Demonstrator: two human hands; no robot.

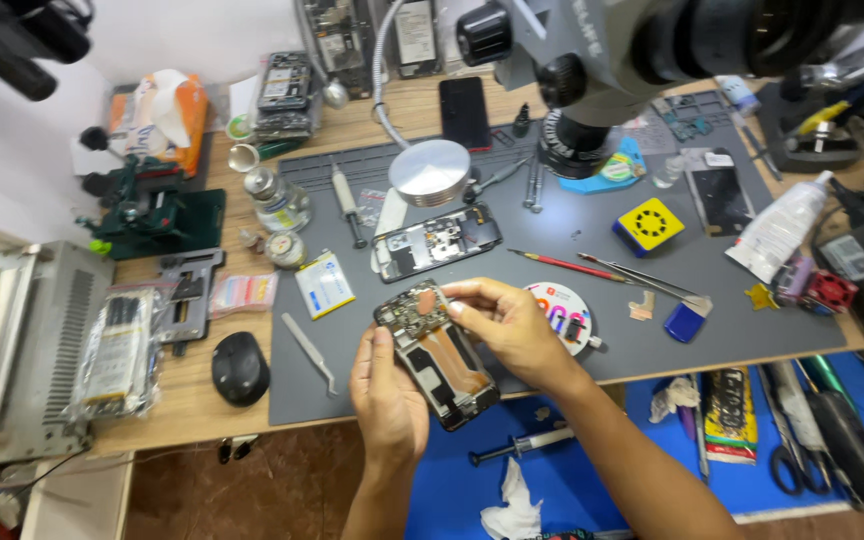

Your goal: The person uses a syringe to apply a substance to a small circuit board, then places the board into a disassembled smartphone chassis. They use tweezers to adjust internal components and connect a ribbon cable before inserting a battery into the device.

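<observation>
Wooden workbench with a grey mat (pixel 592 290) fills your view. Above the mat's front edge you hold an opened phone (pixel 439 352): your left hand (pixel 389 392) wraps its lower side, your right hand (pixel 504 322) pinches its top end. Beyond lies a second opened phone (pixel 436 241); tweezers (pixel 310 352) rest left.

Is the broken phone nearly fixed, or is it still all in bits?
Still in bits. Done: the opened phone has its back off, so its insides show, and a second opened frame lies on the grey mat. In hand: the left hand holds the phone while the right hand works at its top end. Left: nothing is closed up, and the tweezers and a loose battery lie out.
</observation>
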